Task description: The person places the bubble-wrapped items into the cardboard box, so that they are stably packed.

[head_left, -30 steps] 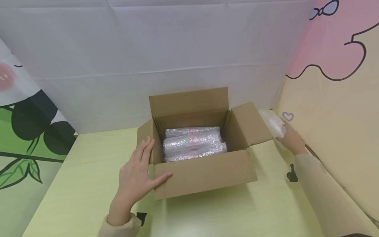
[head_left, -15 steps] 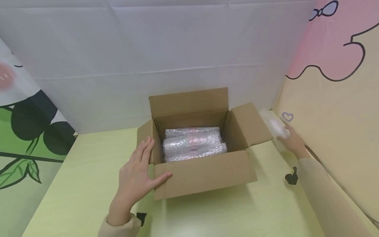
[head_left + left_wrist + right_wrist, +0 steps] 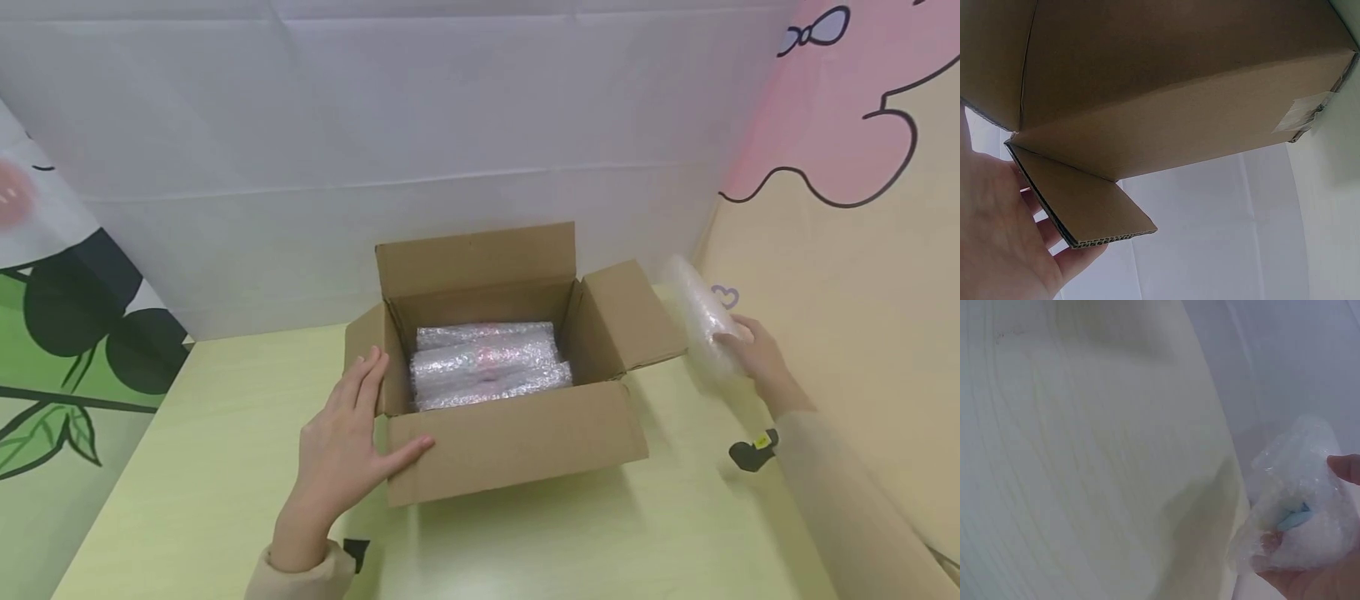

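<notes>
An uncapped-looking cardboard box (image 3: 517,442) stands on the table with its flaps spread, and several bubble-wrapped rolls (image 3: 487,358) lie side by side inside. My left hand (image 3: 337,446) rests on the box's near left corner, fingers extended along the left flap (image 3: 1079,200) and thumb on the front flap. To the right of the box, my right hand (image 3: 765,362) grips the near end of another bubble-wrapped roll (image 3: 701,312), held tilted. In the right wrist view the bubble wrap (image 3: 1304,506) sits between thumb and fingers, with something light blue showing through it.
A pale yellow-green table (image 3: 225,450) carries the box. White cloth (image 3: 337,108) hangs close behind it, and a printed cream and pink panel (image 3: 840,250) stands at the right. Black wrist devices (image 3: 752,454) show under both wrists.
My right hand has lifted the bubble-wrapped roll off the table by the right wall and drawn it slightly nearer. The left hand and the box have stayed in place.
</notes>
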A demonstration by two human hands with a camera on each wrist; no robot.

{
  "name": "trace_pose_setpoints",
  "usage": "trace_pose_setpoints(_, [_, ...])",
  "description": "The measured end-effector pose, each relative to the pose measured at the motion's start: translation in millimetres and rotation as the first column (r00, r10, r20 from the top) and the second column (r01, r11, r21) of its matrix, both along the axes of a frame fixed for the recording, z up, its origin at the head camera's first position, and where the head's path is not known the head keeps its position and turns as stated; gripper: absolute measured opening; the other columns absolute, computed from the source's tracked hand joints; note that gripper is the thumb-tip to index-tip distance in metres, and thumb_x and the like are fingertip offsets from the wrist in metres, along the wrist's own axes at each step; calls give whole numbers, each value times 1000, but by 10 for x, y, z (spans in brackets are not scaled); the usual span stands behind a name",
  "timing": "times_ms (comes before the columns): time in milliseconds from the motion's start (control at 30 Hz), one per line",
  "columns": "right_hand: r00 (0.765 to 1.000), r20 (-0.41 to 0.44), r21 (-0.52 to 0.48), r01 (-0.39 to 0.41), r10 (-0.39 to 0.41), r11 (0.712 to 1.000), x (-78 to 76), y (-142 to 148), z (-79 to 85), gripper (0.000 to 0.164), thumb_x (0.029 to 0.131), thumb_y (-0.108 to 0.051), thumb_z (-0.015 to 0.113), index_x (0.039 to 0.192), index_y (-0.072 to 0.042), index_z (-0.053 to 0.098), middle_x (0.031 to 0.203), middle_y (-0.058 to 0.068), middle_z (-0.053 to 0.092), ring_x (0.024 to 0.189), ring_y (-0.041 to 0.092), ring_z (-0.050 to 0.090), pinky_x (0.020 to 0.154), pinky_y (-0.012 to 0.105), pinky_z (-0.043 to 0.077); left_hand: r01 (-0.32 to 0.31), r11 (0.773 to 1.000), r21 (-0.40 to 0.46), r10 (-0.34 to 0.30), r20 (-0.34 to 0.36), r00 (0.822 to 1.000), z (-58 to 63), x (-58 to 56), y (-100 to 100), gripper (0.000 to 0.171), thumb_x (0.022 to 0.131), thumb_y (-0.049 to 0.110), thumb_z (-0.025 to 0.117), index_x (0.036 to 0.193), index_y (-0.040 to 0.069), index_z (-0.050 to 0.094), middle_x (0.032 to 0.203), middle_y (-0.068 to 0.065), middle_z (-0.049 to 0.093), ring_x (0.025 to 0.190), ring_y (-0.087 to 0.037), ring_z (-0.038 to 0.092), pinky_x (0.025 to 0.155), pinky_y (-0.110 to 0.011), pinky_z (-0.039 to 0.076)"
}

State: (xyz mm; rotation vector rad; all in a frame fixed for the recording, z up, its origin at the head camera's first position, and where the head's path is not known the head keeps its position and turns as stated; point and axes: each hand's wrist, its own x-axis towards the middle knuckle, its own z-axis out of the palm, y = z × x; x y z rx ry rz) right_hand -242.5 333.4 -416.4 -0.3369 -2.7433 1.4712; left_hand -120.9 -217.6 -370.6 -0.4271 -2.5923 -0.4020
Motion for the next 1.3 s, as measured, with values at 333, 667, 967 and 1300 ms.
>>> trace_pose_setpoints(333, [982, -188, 78, 38, -23, 996, 129, -162, 593, 70, 97, -44, 50, 155, -20, 18, 150, 34, 31, 126, 53, 44, 95, 61, 43, -4, 1000, -7, 4, 3, 1000, 2, -1, 7, 105, 69, 70, 68, 150, 12, 34, 155, -5, 37, 139, -30, 41, 44, -21, 33])
trace_pose_setpoints(667, [927, -374, 194, 94, -16, 977, 383, -556, 1194, 62, 94, -41, 57, 150, -41, 29, 146, 23, 46, 122, 42, 49, 91, 45, 40, 6, 1000, -5, -6, -21, 1000, -25, -15, -7, 105, 69, 70, 67, 150, 11, 35, 154, -6, 38, 138, -30, 42, 44, -21, 34])
trace_pose_setpoints(967, [861, -478, 259, -51, 174, 965, 582, -1169, 1496, 58, 91, -27, 67, 144, -34, 44, 139, 16, 54, 112, 18, 53, 85, 30, 41, 1, 1000, -4, -1, -10, 1000, -14, -10, -8, 105, 69, 69, 68, 150, 12, 35, 155, -6, 38, 138, -30, 42, 45, -23, 36])
trace_pose_setpoints(1300, [733, -402, 487, -336, 549, 806, 528, -1811, 1522, 58, 90, -21, 68, 143, -18, 47, 140, 14, 53, 128, 34, 48, 102, 54, 39, 5, 1000, -3, -5, -12, 1000, -11, -15, -6, 105, 69, 70, 68, 149, 11, 35, 154, -6, 38, 138, -31, 42, 45, -23, 35])
